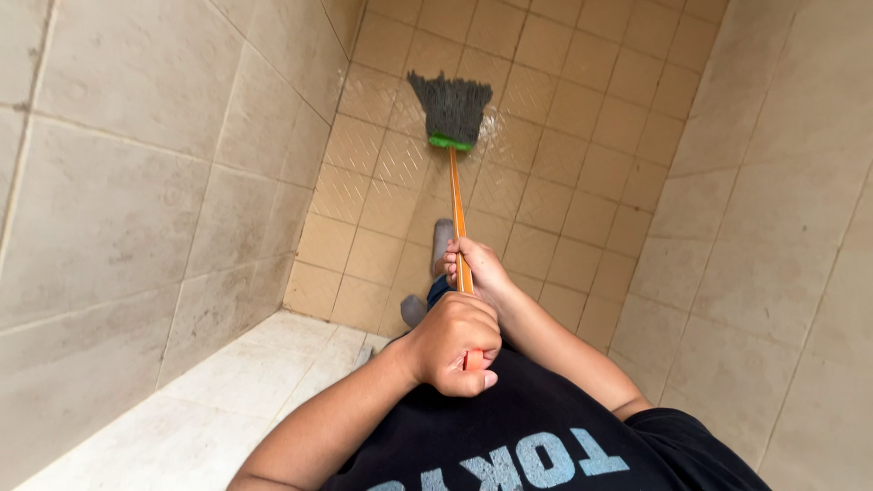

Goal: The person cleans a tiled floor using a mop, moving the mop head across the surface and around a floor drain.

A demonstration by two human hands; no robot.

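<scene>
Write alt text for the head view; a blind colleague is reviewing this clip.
Two bare hands hold a mop's thin orange handle: the left hand in a closed grip near its top, the right hand lower down. Its grey string mop head with a green collar rests on the wet beige tiled floor between tiled walls.

Black short-sleeved T-shirt (546, 427) (pale blue lettering)

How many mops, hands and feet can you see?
mop: 1
hands: 2, left hand and right hand, both on the mop's handle
feet: 2, front foot and back foot
Total: 5
</scene>
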